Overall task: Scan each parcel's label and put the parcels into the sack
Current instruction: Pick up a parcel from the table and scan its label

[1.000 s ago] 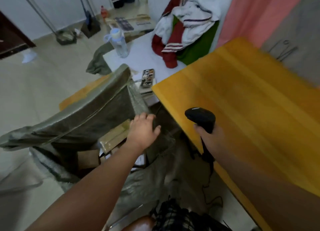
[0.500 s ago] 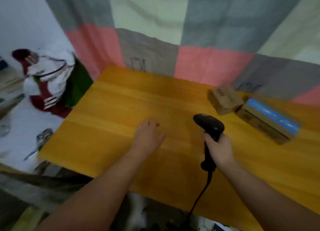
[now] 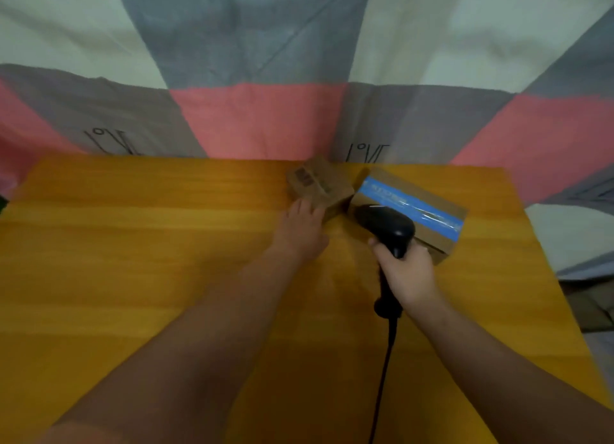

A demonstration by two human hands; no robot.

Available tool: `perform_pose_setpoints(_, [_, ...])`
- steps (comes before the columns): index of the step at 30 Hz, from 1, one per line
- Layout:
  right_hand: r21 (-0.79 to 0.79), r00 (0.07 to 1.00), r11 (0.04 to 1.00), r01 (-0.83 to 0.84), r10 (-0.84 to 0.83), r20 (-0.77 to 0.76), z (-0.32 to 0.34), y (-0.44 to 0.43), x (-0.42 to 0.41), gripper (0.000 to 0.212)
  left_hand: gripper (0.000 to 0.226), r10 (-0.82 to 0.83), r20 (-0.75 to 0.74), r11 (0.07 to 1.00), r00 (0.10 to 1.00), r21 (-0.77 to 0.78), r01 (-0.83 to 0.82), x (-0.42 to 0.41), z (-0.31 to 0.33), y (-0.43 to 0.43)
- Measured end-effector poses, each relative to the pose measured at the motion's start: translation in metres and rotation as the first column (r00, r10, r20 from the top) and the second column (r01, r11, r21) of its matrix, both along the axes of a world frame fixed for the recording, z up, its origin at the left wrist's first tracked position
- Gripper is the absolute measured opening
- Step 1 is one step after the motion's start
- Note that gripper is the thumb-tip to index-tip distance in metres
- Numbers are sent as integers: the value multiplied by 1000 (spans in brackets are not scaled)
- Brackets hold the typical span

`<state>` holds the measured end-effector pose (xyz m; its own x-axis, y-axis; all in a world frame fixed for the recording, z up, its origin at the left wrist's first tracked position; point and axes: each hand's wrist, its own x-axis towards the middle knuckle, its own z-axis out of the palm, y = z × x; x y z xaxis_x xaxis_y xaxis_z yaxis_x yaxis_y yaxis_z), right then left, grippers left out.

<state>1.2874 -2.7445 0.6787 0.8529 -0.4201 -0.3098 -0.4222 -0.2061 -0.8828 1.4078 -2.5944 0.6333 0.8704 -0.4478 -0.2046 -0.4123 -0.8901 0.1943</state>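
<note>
Two cardboard parcels lie at the far side of the yellow table. The small brown parcel has a barcode label on top. To its right lies a longer parcel with a blue tape strip. My left hand reaches forward with straight fingers, its fingertips touching the small parcel's near edge. In my right hand I grip a black corded barcode scanner, whose head sits over the near left end of the blue-taped parcel. The sack is out of view.
A patchwork cloth of grey, pink and pale green hangs right behind the table's far edge. The scanner's black cable runs down over the table toward me. The table's right edge drops off near a grey surface.
The view swung from the sack at the left to the table. Both hands moved forward to the parcels; my left hand now touches the small parcel and the scanner is over the blue-taped one.
</note>
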Motion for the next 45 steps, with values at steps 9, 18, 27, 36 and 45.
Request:
perform_pose_setpoints(9, [94, 1000, 996, -1, 3, -26, -23, -29, 22, 27, 67, -53, -14, 987, 998, 154, 55, 28, -37, 16])
perform_pose_setpoints(18, [136, 997, 988, -72, 73, -5, -37, -12, 37, 20, 101, 473, -151, 880, 868, 38, -473, 3, -20, 14])
perform_pose_setpoints(27, [159, 996, 983, -87, 85, 18, -38, -16, 33, 23, 94, 378, -578, 682, 723, -355, -640, -7, -5, 37])
perform_pose_setpoints(36, [182, 993, 976, -117, 121, -11, -39, 2, 16, 27, 52, 316, -578, 600, 752, -492, -630, -58, 9, 80])
perform_pose_setpoints(45, [187, 988, 971, -147, 154, -21, -39, 14, 0, 31, 80, 427, -199, 883, 882, -119, -454, -65, 23, 55])
